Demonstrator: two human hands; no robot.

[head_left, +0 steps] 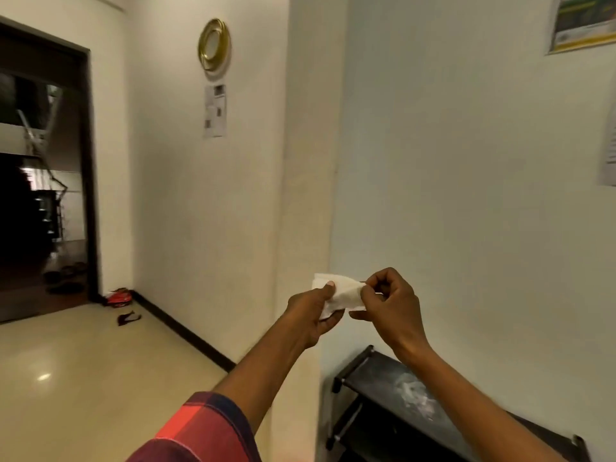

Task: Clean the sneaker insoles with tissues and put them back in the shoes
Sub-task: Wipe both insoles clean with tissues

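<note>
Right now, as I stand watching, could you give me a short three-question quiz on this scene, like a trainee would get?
1. True or false: the left hand and the right hand both pinch the white tissue.
2. What stands against the wall below the hands? A) black rack B) blue bucket C) wooden chair
3. Fill in: the round wall frame has a ____ rim.

Key: 1 true; 2 A; 3 gold.

Both hands are holding a white tissue [340, 293] up by the wall: left hand [310, 316] gripping its left end, right hand [388, 305] pinching its right edge. Black shoe rack [393, 401] sitting below.
</note>
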